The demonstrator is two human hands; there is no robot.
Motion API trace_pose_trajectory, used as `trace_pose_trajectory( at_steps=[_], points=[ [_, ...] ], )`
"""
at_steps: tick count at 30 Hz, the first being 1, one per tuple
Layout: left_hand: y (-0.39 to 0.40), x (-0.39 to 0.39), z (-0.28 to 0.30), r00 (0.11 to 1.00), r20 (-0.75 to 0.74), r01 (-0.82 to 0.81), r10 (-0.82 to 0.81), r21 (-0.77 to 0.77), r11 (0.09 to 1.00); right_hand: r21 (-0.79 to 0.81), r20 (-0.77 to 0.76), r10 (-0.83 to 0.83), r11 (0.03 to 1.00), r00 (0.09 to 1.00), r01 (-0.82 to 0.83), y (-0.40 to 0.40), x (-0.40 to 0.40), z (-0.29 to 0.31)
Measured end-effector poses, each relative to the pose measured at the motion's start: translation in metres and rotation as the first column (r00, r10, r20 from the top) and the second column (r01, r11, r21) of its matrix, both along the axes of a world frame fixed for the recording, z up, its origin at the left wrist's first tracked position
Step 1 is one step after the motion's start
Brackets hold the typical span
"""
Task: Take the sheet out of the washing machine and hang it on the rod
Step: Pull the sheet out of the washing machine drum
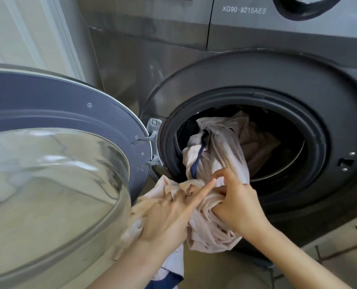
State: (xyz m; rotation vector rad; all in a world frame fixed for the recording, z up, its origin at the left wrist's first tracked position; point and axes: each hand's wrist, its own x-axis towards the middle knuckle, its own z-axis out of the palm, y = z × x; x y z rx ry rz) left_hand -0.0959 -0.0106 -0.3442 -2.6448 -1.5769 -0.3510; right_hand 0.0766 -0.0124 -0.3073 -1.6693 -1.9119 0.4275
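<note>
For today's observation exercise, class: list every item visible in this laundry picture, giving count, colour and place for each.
washer: one, dark grey, right and centre, drum open
door: one, blue-grey rim with clear glass bowl, swung open at left
hinge: one, silver, between door and drum opening
sheet: one, pale pink with a navy strip, partly out of the drum, bunched below the opening
wall: one, white, upper left
left hand: one, gripping the sheet, one finger extended
right hand: one, fingers gripping the sheet

Two bare hands (204, 209), bare forearms, no sleeves, no jewellery
</note>
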Motion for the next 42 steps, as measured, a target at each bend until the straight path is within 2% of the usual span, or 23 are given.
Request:
trace_pose_trajectory(
  at_steps=[2,5,10,15,22,24,26,27,29,30,31,33,34,36,38,42],
  points=[
    [0.001,0.0,-0.01,0.999,-0.034,0.014,-0.014,-0.007,1.0,-0.05,-0.139,0.033,0.998,0.99,-0.04,-0.002,-0.003,-0.012],
    [0.001,-0.003,-0.019,0.999,-0.004,0.032,-0.032,-0.077,0.997,-0.091,-0.196,0.064,0.992,0.978,-0.084,0.004,-0.001,-0.028],
    [-0.004,-0.007,-0.021,0.998,-0.028,0.058,-0.058,-0.018,0.998,-0.154,-0.311,0.08,0.979,0.947,-0.133,0.009,0.008,-0.042],
    [-0.003,-0.004,-0.022,1.0,0.009,0.029,-0.028,-0.071,0.997,-0.09,-0.34,0.102,0.986,0.935,-0.141,0.013,0.005,-0.047],
    [0.008,-0.002,-0.025,0.997,0.009,0.073,-0.073,-0.072,0.995,-0.088,-0.396,0.068,0.99,0.916,-0.112,0.014,0.001,-0.055],
    [0.008,-0.001,-0.027,0.998,0.015,0.057,-0.057,-0.074,0.996,-0.082,-0.332,0.141,0.981,0.933,-0.178,0.014,0.001,-0.054],
    [0.007,-0.002,-0.03,0.998,0.025,0.064,-0.062,-0.073,0.995,-0.132,-0.186,0.331,0.925,0.925,-0.357,0.015,0.007,-0.043],
    [0.006,-0.002,-0.031,0.997,0.035,0.072,-0.069,-0.082,0.994,-0.202,-0.136,0.438,0.866,0.888,-0.458,0.015,0.012,-0.031],
    [0.004,-0.003,-0.031,0.996,0.063,0.077,-0.071,-0.106,0.991,-0.279,-0.133,0.58,0.756,0.803,-0.592,0.021,0.031,-0.005],
    [0.002,-0.003,-0.03,0.996,0.063,0.071,-0.064,-0.111,0.991,-0.249,-0.121,0.589,0.761,0.799,-0.599,0.028,0.043,0.005],
    [0.001,-0.004,-0.029,0.997,0.056,0.06,-0.054,-0.114,0.992,-0.188,-0.056,0.545,0.817,0.837,-0.545,0.036,0.054,0.012],
    [-0.002,-0.005,-0.029,0.999,0.042,0.036,-0.031,-0.111,0.993,-0.099,0.233,0.327,0.945,0.916,-0.312,0.057,0.076,0.013],
    [-0.004,-0.006,-0.029,0.999,0.033,0.026,-0.023,-0.108,0.994,-0.127,0.385,0.216,0.975,0.897,-0.18,0.066,0.085,0.008],
    [-0.006,-0.008,-0.028,1.0,0.018,0.014,-0.012,-0.101,0.995,-0.206,0.57,0.14,0.978,0.81,-0.024,0.079,0.094,-0.008],
    [-0.009,-0.009,-0.021,1.0,0.007,0.013,-0.012,-0.1,0.995,-0.198,0.632,0.148,0.98,0.761,-0.027,0.088,0.097,-0.022],
    [-0.016,-0.012,-0.014,0.999,-0.021,0.041,-0.044,-0.096,0.995,-0.13,0.653,0.176,0.984,0.737,-0.12,0.111,0.092,-0.032]
  ],
)
